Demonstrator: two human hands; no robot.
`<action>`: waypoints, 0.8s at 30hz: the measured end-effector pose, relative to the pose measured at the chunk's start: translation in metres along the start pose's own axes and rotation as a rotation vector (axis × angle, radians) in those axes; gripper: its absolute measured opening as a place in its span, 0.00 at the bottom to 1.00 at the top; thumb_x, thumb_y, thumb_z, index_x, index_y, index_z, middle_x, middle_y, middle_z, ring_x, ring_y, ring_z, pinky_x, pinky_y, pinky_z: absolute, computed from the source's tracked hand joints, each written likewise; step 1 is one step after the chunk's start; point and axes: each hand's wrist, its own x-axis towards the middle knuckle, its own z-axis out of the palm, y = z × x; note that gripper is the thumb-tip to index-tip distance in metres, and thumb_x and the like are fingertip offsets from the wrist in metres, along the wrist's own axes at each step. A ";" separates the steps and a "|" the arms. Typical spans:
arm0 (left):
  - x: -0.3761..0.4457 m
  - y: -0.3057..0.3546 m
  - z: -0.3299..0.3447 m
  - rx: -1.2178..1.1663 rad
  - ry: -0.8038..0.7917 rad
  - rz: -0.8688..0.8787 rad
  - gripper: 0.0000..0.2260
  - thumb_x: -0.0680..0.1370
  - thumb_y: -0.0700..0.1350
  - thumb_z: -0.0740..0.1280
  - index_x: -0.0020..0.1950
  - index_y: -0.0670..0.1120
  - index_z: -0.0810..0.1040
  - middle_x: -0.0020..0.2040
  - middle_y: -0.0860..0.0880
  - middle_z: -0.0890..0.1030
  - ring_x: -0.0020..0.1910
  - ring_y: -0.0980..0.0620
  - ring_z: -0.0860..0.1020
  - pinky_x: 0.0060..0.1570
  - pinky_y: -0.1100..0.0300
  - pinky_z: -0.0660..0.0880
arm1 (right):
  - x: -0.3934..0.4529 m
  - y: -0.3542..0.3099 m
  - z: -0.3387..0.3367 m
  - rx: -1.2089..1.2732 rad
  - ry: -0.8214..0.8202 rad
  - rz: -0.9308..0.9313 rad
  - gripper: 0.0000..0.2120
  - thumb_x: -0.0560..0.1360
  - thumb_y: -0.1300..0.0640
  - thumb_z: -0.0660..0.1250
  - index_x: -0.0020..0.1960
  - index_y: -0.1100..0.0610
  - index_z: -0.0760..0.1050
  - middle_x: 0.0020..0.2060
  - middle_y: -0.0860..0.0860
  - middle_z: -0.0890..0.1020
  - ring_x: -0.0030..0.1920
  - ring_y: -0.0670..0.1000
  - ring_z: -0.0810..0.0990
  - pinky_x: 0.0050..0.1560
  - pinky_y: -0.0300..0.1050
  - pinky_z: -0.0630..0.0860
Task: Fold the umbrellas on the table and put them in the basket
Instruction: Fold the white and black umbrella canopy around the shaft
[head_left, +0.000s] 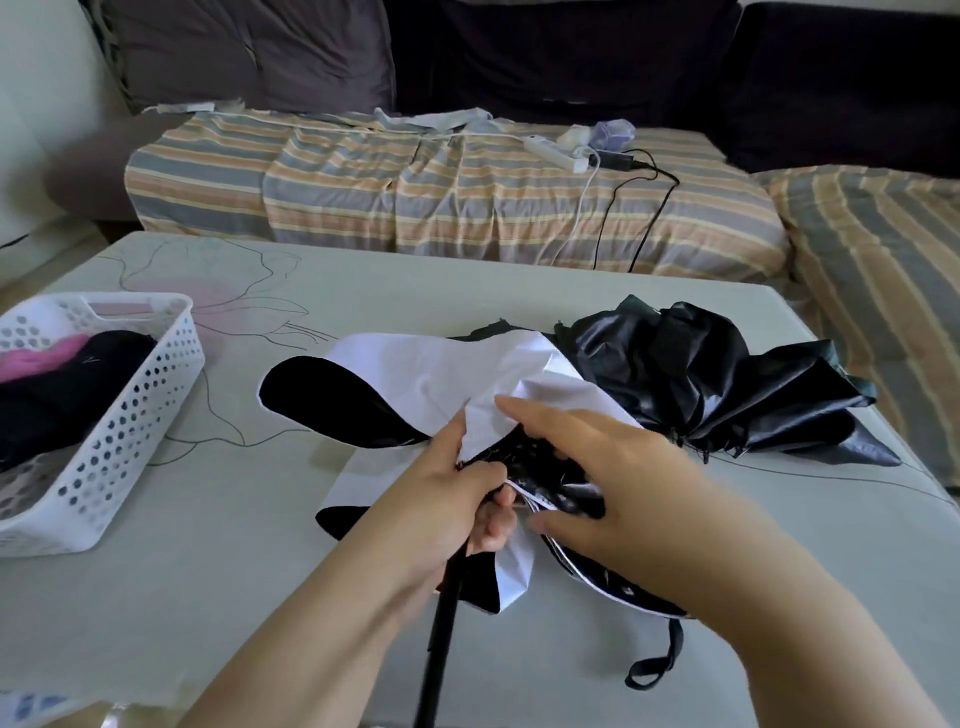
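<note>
A white and black umbrella (415, 384) lies loosely collapsed on the table (260, 571), its canopy spread in flaps. My left hand (457, 493) grips its shaft and gathered ribs near the middle. My right hand (597, 467) rests over the bunched ribs and cloth, fingers spread, thumb below. A second, black umbrella (727, 384) lies crumpled behind to the right. At the left edge stands a white perforated basket (130, 431) holding a folded black umbrella (67, 384) and a pink one (36, 358).
The black shaft (441, 649) runs down toward me, and a black wrist strap (660, 660) trails at lower right. Beyond the table is a sofa with a striped cover (441, 197), a white power strip (556, 150) and cables.
</note>
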 end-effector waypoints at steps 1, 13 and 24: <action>0.001 -0.001 0.001 0.063 0.010 0.009 0.22 0.79 0.33 0.56 0.70 0.51 0.66 0.31 0.46 0.70 0.25 0.51 0.66 0.26 0.62 0.63 | -0.004 -0.008 -0.006 -0.006 0.125 -0.031 0.26 0.73 0.51 0.70 0.68 0.36 0.69 0.50 0.34 0.77 0.46 0.37 0.74 0.45 0.36 0.76; 0.002 -0.002 0.002 0.024 -0.065 0.011 0.18 0.80 0.34 0.57 0.61 0.54 0.74 0.33 0.45 0.72 0.27 0.51 0.67 0.27 0.61 0.65 | 0.014 0.040 0.012 0.286 -0.123 0.014 0.32 0.75 0.52 0.70 0.70 0.31 0.58 0.68 0.27 0.61 0.72 0.32 0.55 0.72 0.36 0.57; 0.001 0.006 -0.001 -0.112 -0.224 -0.040 0.14 0.81 0.34 0.55 0.61 0.46 0.73 0.32 0.46 0.69 0.26 0.52 0.65 0.25 0.64 0.63 | 0.021 0.043 0.022 0.221 0.040 -0.071 0.33 0.67 0.48 0.77 0.68 0.38 0.69 0.68 0.39 0.66 0.73 0.41 0.57 0.72 0.47 0.59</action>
